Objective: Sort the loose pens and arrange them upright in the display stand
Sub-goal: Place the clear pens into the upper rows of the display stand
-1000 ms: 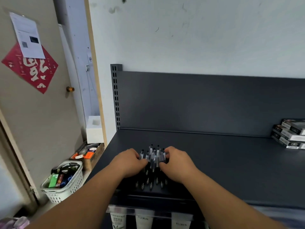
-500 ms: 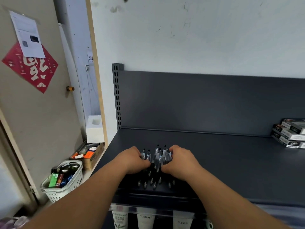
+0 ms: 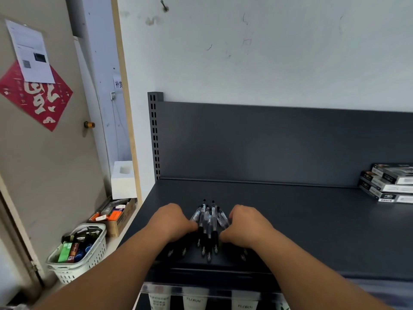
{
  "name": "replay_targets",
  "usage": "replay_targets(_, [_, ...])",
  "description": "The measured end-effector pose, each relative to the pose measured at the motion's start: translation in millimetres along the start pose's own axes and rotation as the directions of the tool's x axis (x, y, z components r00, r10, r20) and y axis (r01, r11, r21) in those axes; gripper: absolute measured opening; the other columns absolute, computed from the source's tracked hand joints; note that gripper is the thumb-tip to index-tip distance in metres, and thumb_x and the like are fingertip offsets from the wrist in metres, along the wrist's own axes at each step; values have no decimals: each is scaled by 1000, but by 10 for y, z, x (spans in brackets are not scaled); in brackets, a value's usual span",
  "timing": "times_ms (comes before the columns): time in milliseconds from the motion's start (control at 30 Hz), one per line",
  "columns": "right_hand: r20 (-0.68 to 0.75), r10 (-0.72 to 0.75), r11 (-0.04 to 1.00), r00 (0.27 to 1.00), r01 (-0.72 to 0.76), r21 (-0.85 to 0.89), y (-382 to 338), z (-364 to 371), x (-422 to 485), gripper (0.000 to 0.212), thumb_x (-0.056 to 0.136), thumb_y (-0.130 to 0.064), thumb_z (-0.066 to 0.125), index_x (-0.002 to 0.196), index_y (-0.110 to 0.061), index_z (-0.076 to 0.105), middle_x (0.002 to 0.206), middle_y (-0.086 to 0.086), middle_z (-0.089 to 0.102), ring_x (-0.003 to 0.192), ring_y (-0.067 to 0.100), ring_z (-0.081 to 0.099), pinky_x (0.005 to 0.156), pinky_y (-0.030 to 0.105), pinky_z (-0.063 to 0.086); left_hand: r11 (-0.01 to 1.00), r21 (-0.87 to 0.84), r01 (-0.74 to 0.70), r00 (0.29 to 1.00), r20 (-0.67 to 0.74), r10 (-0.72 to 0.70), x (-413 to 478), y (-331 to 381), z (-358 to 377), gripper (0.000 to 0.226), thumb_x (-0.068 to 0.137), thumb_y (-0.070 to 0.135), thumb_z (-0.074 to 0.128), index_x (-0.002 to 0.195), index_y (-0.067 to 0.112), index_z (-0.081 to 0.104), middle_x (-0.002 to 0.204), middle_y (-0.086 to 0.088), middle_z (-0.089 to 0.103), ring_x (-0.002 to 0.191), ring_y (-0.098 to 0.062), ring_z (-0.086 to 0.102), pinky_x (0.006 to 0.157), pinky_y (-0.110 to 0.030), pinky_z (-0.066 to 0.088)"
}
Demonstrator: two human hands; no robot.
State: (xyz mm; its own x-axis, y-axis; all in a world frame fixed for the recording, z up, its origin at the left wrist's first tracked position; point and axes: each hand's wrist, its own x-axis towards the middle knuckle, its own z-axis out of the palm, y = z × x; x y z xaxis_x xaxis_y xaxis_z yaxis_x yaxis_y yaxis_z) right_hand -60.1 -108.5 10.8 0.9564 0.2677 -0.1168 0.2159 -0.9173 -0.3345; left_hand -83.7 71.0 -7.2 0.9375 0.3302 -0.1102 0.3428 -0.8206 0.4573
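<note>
The pens point(image 3: 209, 222) lay bunched in a narrow fan near the front edge of the shelf point(image 3: 312, 231), toward its left end, tips pointing back at the person. The left hand point(image 3: 172, 222) curled in against one side of the bunch and the right hand point(image 3: 245, 224) against the other, both clamped on it, knuckles up. A few more tips poked out beneath each hand. No display stand showed anywhere. This looked like the gathering step. Next, by my reckoning, came an even squeeze to lift the lot without any slipping. Stacked boxes point(image 3: 388, 184) sat at the back right; a basket point(image 3: 76, 253) stood on the floor off the left edge.
</note>
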Motion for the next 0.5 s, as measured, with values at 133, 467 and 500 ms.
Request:
replay_targets(133, [-18, 4, 1000, 1000, -4, 21, 56, 25, 34, 32, 77, -25, 64, 60, -16, 39, 61, -1, 44, 54, 17, 42, 46, 23, 31, 1000, 15, -15, 999, 38, 14, -20, 16, -27, 35, 74, 38, 68, 58, 13, 49, 57, 1, 47, 54, -15, 47, 55, -25, 40])
replay_targets(467, [-54, 94, 954, 994, -74, 290, 233, -18, 61, 40, 82, -14, 56, 50, -17, 33, 49, -2, 36, 48, 15, 35, 48, 24, 31, 989, -147, 21, 999, 51, -14, 30, 23, -82, 30, 83, 30, 60, 63, 11, 49, 61, -3, 43, 57, -17, 42, 57, -27, 37])
replay_targets(500, [-59, 103, 944, 993, -79, 319, 250, -26, 47, 41, 83, -14, 57, 48, -18, 34, 48, -2, 36, 47, 15, 35, 49, 24, 31, 984, -175, 18, 999, 44, -10, 39, 24, -83, 24, 85, 26, 59, 66, 11, 54, 63, -3, 46, 59, -17, 44, 58, -27, 38])
